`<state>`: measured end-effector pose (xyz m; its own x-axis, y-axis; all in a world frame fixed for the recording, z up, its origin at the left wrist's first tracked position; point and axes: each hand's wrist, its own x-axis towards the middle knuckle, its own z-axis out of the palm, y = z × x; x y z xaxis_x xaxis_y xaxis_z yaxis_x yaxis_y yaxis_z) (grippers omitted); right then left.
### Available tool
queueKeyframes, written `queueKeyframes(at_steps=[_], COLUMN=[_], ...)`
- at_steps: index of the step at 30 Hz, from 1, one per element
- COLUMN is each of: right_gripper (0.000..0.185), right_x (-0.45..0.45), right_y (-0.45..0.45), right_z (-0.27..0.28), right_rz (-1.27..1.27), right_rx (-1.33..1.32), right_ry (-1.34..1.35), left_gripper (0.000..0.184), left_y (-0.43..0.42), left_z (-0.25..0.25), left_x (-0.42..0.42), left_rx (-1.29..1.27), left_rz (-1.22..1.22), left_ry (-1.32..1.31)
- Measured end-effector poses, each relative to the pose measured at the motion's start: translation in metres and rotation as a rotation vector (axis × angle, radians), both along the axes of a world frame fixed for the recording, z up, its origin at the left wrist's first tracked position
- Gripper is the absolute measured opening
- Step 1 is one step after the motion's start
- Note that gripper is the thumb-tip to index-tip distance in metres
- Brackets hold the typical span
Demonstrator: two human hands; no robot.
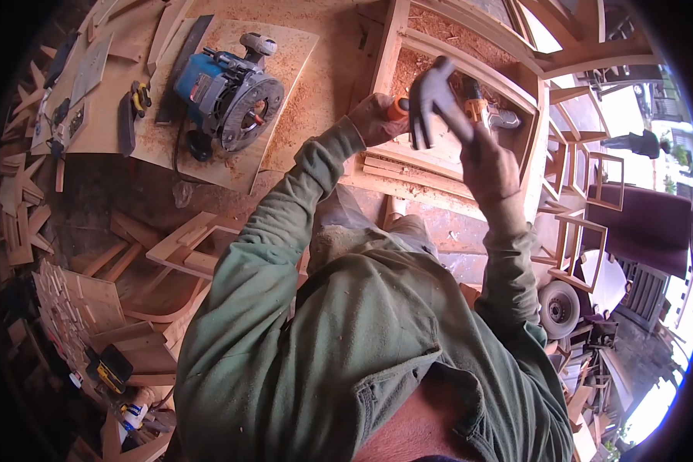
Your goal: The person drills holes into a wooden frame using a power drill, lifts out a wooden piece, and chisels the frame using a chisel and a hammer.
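Note:
My left hand [376, 119] is closed around an orange-handled tool [398, 108] at the edge of a wooden frame [387, 58]; the rest of that tool is hidden. In my right hand [491, 173] is the handle of a dark claw hammer [436, 96], its head raised beside the orange handle. An orange and grey power drill [477, 108] lies inside the frame, just behind the hammer. Wood shavings [439, 25] cover parts of the frame's inside.
A blue router [227, 96] rests on a plywood sheet [285, 46] at the upper left, near yellow-black pliers [140, 98]. Wooden chair parts [142, 296] are piled at lower left. Window-like frames [608, 181], a wheel [558, 309] and a distant person [639, 144] are at right.

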<state>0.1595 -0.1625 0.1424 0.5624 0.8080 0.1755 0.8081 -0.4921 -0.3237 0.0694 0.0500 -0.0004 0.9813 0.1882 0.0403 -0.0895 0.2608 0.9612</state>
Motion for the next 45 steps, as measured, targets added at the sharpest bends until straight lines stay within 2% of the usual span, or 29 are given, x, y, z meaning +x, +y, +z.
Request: queueKeyframes(at_steps=[1, 2, 4, 6, 8, 9, 10, 12, 13, 14, 16, 17, 18, 19, 20, 21, 23, 24, 26, 28, 30, 33, 36, 37, 40, 41, 44, 45], right_gripper=[0.022, 0.025, 0.025, 0.023, 0.018, 0.021, 0.025, 0.039, 0.038, 0.037, 0.034, 0.032, 0.021, 0.016, 0.011, 0.008, 0.009, 0.01, 0.012, 0.015, 0.018, 0.02, 0.022, 0.022, 0.024, 0.024, 0.023, 0.023], right_x=[-0.006, -0.003, -0.007, -0.008, -0.004, 0.0, 0.002, 0.002, 0.001, -0.002, -0.017, -0.022, -0.021, -0.024, -0.029, -0.032, -0.023, -0.028, -0.027, -0.021, -0.006, 0.011, 0.014, 0.013, 0.007, 0.008, 0.001, 0.0], right_y=[0.0, -0.001, 0.0, 0.002, 0.006, 0.008, 0.011, 0.01, 0.011, 0.014, 0.013, 0.012, 0.01, 0.009, 0.006, 0.002, 0.003, 0.003, 0.008, 0.008, 0.005, -0.008, -0.026, -0.03, -0.038, -0.041, -0.047, -0.047], right_z=[0.002, -0.005, 0.006, 0.013, 0.024, 0.027, 0.032, 0.056, 0.058, 0.059, 0.063, 0.064, 0.042, 0.017, -0.002, -0.01, -0.009, -0.006, 0.0, 0.001, -0.011, -0.017, -0.017, -0.015, -0.014, -0.02, -0.021, -0.02], right_rz=[0.049, 0.071, 0.041, 0.008, -0.009, -0.005, -0.003, -0.061, -0.066, -0.07, -0.065, -0.062, -0.032, -0.025, -0.025, 0.028, 0.089, 0.078, 0.067, 0.035, 0.02, -0.057, -0.108, -0.109, -0.087, -0.078, -0.069, -0.062], right_rx=[-0.15, -0.119, -0.09, -0.04, 0.103, 0.217, 0.332, 0.212, 0.301, 0.391, 0.33, 0.3, 0.309, 0.098, -0.115, -0.099, -0.082, -0.063, -0.016, 0.069, 0.194, 0.25, 0.289, 0.293, 0.36, 0.378, 0.376, 0.365], right_ry=[0.005, 0.032, -0.053, 0.022, -0.015, -0.006, 0.003, -0.074, -0.075, -0.077, -0.1, -0.112, -0.046, -0.037, -0.027, -0.015, -0.041, 0.009, 0.081, 0.149, 0.24, 0.413, 0.516, 0.498, 0.506, 0.503, 0.423, 0.389], left_gripper=[0.023, 0.021, 0.02, 0.02, 0.021, 0.028, 0.028, 0.028, 0.029, 0.029, 0.028, 0.023, 0.021, 0.019, 0.021, 0.025, 0.028, 0.029, 0.036, 0.027, 0.027, 0.024, 0.026, 0.02, 0.017, 0.02, 0.021, 0.031], left_y=[-0.003, -0.007, -0.008, 0.001, 0.003, -0.004, -0.002, 0.003, 0.001, 0.002, 0.0, -0.001, -0.004, -0.008, -0.005, -0.003, -0.001, -0.008, -0.005, 0.002, 0.009, 0.001, -0.015, -0.015, -0.024, -0.024, -0.026, -0.022], left_z=[0.001, 0.003, 0.018, 0.014, 0.007, 0.01, 0.013, 0.024, 0.036, 0.028, 0.019, 0.014, 0.01, 0.0, 0.011, 0.021, 0.003, 0.005, 0.019, 0.013, 0.02, 0.056, 0.087, 0.087, 0.072, 0.067, 0.05, 0.046], left_x=[-0.002, -0.004, -0.013, -0.007, -0.003, 0.0, -0.001, -0.006, -0.011, -0.009, -0.01, -0.013, -0.012, -0.01, -0.015, -0.021, -0.007, -0.013, -0.013, -0.007, -0.016, -0.011, -0.015, -0.016, -0.012, -0.013, -0.01, -0.008], left_rx=[-0.105, -0.21, -0.217, 0.129, 0.285, 0.247, 0.291, 0.371, 0.385, 0.398, 0.42, 0.429, 0.267, 0.107, 0.374, 0.642, 0.574, 0.525, -0.032, -1.015, -0.002, -0.231, 0.034, -0.038, 0.078, 0.019, 0.004, 0.043], left_rz=[-0.008, -0.013, -0.004, -0.017, 0.022, 0.136, 0.118, 0.079, 0.059, 0.066, 0.081, 0.087, 0.101, 0.111, 0.095, 0.08, 0.17, 0.194, -0.043, -0.33, 0.017, 0.06, 0.05, -0.041, -0.04, -0.056, -0.078, -0.107], left_ry=[0.005, 0.01, 0.005, 0.015, -0.03, -0.098, -0.067, -0.003, 0.083, 0.031, -0.071, -0.039, -0.086, -0.135, -0.083, -0.042, -0.156, -0.194, -0.109, -0.121, -0.061, -0.223, -0.124, -0.083, 0.022, 0.092, -0.009, 0.0])
